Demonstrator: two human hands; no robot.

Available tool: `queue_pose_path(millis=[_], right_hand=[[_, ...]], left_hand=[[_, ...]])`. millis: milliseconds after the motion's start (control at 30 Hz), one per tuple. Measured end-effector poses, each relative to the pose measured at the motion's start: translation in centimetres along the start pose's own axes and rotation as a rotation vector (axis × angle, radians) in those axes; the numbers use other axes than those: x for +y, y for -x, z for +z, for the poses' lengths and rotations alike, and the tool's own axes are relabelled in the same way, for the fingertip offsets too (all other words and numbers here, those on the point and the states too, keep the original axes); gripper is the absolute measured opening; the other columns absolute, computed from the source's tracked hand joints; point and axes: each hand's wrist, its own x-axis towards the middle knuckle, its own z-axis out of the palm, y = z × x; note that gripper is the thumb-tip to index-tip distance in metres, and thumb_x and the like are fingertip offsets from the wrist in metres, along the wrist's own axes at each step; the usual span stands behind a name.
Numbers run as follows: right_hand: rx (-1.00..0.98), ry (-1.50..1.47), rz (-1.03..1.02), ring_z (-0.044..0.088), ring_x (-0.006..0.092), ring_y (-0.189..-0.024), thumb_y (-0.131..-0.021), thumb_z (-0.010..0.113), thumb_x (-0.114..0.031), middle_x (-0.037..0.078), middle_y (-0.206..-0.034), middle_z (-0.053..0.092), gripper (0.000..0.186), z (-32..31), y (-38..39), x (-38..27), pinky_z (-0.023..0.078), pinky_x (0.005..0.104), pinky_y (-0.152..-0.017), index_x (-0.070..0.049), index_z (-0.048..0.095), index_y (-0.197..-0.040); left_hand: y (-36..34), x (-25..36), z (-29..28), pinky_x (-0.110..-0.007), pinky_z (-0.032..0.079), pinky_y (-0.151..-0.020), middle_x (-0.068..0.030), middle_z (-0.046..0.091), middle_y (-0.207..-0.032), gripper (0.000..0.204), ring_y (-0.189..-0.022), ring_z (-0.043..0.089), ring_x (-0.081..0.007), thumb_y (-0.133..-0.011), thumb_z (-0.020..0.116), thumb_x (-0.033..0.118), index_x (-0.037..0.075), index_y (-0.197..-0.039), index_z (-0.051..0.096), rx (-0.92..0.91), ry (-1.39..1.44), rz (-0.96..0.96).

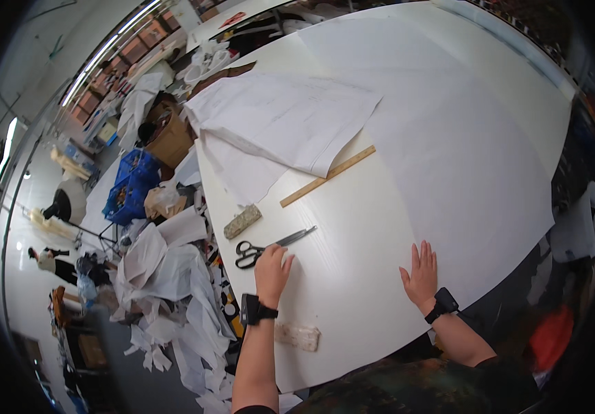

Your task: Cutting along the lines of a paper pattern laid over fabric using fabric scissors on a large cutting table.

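Note:
At the scissors [296, 237] my left hand [272, 276] is bent over, thumb apart, its fingertips against the near side where handles and blades meet. The scissors lie flat with black handles to the left; I see no firm grip on them. My right hand [421, 274] rests flat, fingers stretched, at the left edge of a large white paper sheet [477, 179]. Beyond the scissors are a speckled stone-like block [243, 221] and a wooden ruler [328, 176], which lies along the edge of loose, creased paper sheets [277, 114] with faint lines.
A pale block [297, 337] lies on the white table [353, 310] near its front edge. Left of the table are heaped paper scraps [180, 283], blue crates [132, 186] and a cardboard box [170, 141]. A roll [511, 45] runs along the far right edge.

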Motion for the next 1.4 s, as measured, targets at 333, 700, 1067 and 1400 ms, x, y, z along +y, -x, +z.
queue_pose_path(millis=[333,700,1067,1400], right_hand=[[0.023,-0.115,0.029,0.042,0.0379,-0.137,-0.093,0.059,-0.03,0.024,-0.147,0.042,0.058,1.0,-3.1,-4.0,0.032,0.05,-0.114,-0.003,0.045,-0.142],[0.171,-0.145,0.073,0.041,0.0343,-0.138,-0.096,0.055,-0.029,0.021,-0.147,0.044,0.055,12.7,5.9,-4.0,0.032,0.0478,-0.115,0.0,0.045,-0.141],[0.175,-0.362,0.178,0.041,0.0381,-0.137,-0.094,0.058,-0.043,0.024,-0.143,0.048,0.065,7.4,3.1,-8.4,0.03,0.0497,-0.116,0.004,0.044,-0.137],[-0.055,-0.43,0.338,0.028,0.0425,-0.143,-0.079,0.07,-0.041,0.031,-0.15,0.033,0.09,5.1,4.3,-15.7,0.023,0.0521,-0.118,0.013,0.033,-0.141]], left_hand=[[-17.8,-9.1,6.9,-0.045,0.046,-0.078,-0.0165,0.059,-0.091,0.032,-0.089,0.056,-0.0362,-0.074,0.081,0.013,0.001,-0.095,0.061,-0.025,0.075,-0.005],[-3.9,-0.8,18.6,-0.05,0.053,-0.073,-0.0193,0.065,-0.091,0.035,-0.083,0.066,-0.0411,-0.077,0.069,0.014,0.003,-0.102,0.048,-0.41,-0.049,0.308],[14.0,2.6,6.8,-0.05,0.054,-0.066,-0.0259,0.067,-0.088,0.059,-0.075,0.066,-0.0458,-0.091,0.06,0.02,0.004,-0.14,0.031,-0.622,0.119,0.269],[23.2,0.9,-0.9,-0.047,0.052,-0.076,-0.0237,0.064,-0.102,0.064,-0.092,0.063,-0.0423,-0.091,0.066,0.023,-0.001,-0.143,0.036,-0.676,0.259,0.31]])
